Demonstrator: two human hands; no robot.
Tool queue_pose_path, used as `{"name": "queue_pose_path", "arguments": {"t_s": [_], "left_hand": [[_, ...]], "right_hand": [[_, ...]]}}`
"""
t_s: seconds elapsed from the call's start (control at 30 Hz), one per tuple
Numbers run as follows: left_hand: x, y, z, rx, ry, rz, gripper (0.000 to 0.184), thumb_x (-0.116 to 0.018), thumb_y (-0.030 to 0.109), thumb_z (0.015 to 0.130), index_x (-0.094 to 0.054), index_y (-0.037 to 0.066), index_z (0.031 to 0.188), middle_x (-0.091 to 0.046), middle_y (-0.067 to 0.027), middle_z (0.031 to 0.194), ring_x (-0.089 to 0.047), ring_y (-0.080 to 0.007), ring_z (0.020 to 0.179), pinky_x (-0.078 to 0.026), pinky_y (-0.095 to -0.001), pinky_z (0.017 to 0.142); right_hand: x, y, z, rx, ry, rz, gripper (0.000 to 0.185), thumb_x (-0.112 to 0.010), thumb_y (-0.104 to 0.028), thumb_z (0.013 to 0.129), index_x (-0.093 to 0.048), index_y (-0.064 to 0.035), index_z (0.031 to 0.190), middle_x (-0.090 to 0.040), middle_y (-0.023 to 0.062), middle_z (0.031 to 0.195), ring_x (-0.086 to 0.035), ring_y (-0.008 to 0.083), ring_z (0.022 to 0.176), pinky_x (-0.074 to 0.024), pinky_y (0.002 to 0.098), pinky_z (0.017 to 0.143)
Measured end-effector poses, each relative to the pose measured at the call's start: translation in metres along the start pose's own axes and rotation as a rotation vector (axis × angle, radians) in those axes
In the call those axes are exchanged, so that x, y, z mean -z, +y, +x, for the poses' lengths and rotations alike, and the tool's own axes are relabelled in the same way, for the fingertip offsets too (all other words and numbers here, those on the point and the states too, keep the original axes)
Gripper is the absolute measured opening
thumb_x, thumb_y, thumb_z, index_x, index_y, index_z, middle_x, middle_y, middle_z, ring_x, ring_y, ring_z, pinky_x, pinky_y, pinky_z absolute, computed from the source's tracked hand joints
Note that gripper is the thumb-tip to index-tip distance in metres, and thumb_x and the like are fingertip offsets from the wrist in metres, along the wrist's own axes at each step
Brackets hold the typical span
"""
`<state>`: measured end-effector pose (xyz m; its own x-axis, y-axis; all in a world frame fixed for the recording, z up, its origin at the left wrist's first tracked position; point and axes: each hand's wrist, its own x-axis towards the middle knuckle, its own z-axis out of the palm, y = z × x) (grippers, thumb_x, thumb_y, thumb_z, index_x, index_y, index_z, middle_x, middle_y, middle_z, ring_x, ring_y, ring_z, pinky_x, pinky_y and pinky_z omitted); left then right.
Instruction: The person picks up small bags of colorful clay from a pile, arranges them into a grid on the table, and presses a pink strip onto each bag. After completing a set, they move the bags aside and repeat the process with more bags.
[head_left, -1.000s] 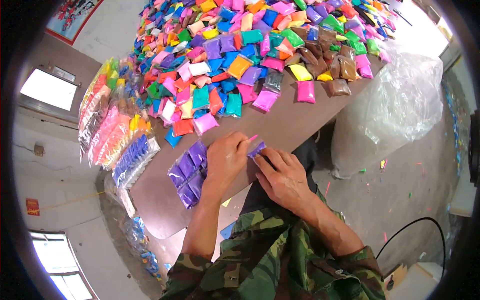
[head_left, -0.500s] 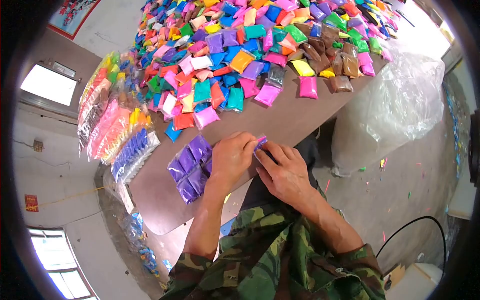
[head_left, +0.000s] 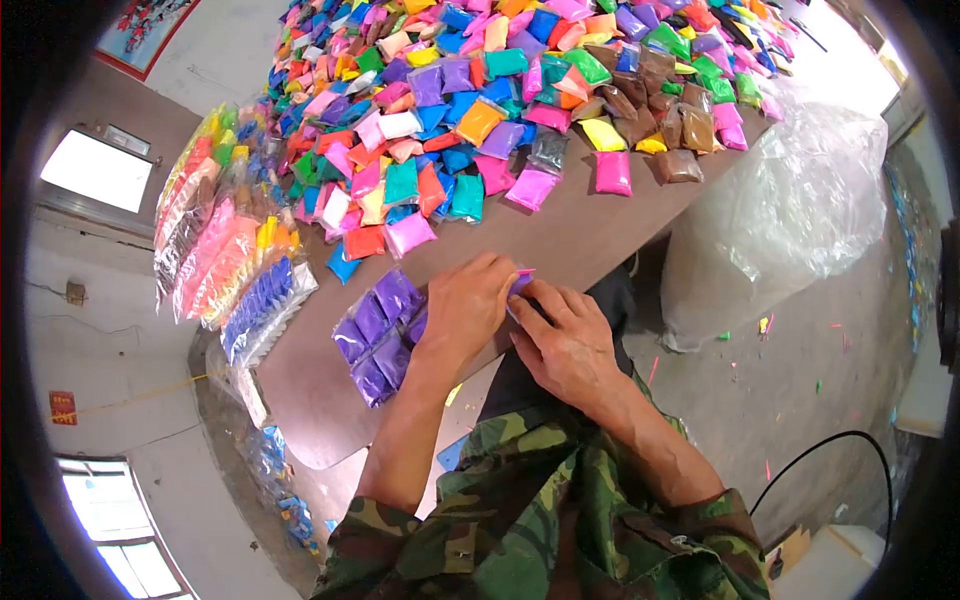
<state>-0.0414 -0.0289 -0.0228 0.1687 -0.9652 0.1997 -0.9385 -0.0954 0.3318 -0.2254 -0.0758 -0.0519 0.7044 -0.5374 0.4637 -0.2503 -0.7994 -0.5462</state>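
Note:
Close together at the table's near edge, both hands are closed around a small purple packet (head_left: 520, 284), mostly covered by the fingers. My left hand (head_left: 468, 300) pinches its left side, where a thin pink strip (head_left: 526, 271) shows at the top. Curled fingers of my right hand (head_left: 568, 338) grip the packet from the right. Just left of my left wrist, purple packets (head_left: 375, 325) lie in rows inside clear plastic on the table.
A large heap of coloured packets (head_left: 450, 120) covers the far part of the brown table (head_left: 310, 400). Clear bags of sorted packets (head_left: 230, 250) are stacked at the left edge. A big translucent plastic bag (head_left: 775, 230) stands at the right, beside scraps on the floor.
My left hand has shifted slightly at the packet, and the pink strip now lies more level. My right hand stays almost in place.

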Motion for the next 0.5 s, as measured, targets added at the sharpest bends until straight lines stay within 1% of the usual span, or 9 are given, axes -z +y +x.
{"name": "queue_pose_path", "arguments": {"t_s": [0.13, 0.23, 0.33, 0.43, 0.5], "left_hand": [[-0.007, -0.012, 0.015, 0.037, 0.082, -0.005, 0.015, -0.072, 0.020, 0.099, -0.072, 0.006, 0.096, -0.071, -0.0156, 0.093, -0.070, -0.0415, 0.086, -0.054, -0.0520, 0.072], [0.003, -0.007, 0.006, 0.099, 0.059, -0.034, 0.015, -0.072, 0.019, 0.099, -0.073, 0.005, 0.098, -0.071, -0.0174, 0.091, -0.070, -0.0412, 0.085, -0.054, -0.0513, 0.072], [0.005, -0.006, -0.016, 0.197, 0.020, -0.182, 0.016, -0.072, 0.019, 0.099, -0.075, 0.003, 0.098, -0.072, -0.0192, 0.090, -0.070, -0.0408, 0.083, -0.053, -0.0500, 0.071], [0.004, -0.008, -0.035, 0.273, 0.058, -0.091, 0.013, -0.071, 0.018, 0.099, -0.074, 0.005, 0.099, -0.074, -0.0178, 0.093, -0.072, -0.0419, 0.088, -0.056, -0.0509, 0.076], [0.009, -0.006, -0.038, 0.266, 0.097, -0.082, 0.013, -0.071, 0.017, 0.099, -0.074, 0.004, 0.099, -0.074, -0.0182, 0.093, -0.072, -0.0419, 0.088, -0.056, -0.0505, 0.076]], "right_hand": [[0.000, 0.002, 0.000, 0.012, -0.002, -0.003, 0.048, -0.084, -0.013, 0.082, -0.072, -0.0083, 0.128, -0.066, 0.0104, 0.135, -0.067, 0.0328, 0.117, -0.0545, 0.0454, 0.094], [0.000, 0.002, -0.002, -0.004, 0.009, 0.012, 0.047, -0.084, -0.014, 0.082, -0.072, -0.0089, 0.128, -0.066, 0.0103, 0.135, -0.067, 0.0329, 0.118, -0.0545, 0.0454, 0.095], [-0.002, 0.003, -0.004, -0.010, 0.024, 0.019, 0.047, -0.085, -0.015, 0.083, -0.072, -0.0093, 0.128, -0.066, 0.0101, 0.133, -0.067, 0.0331, 0.118, -0.0543, 0.0455, 0.095], [0.001, -0.001, -0.001, -0.015, 0.010, 0.026, 0.047, -0.086, -0.016, 0.083, -0.072, -0.0091, 0.127, -0.065, 0.0103, 0.129, -0.066, 0.0336, 0.115, -0.0544, 0.0457, 0.095], [0.003, -0.005, -0.002, -0.041, -0.013, 0.036, 0.047, -0.086, -0.016, 0.083, -0.072, -0.0085, 0.127, -0.065, 0.0108, 0.127, -0.066, 0.0340, 0.113, -0.0549, 0.0459, 0.095]]}}
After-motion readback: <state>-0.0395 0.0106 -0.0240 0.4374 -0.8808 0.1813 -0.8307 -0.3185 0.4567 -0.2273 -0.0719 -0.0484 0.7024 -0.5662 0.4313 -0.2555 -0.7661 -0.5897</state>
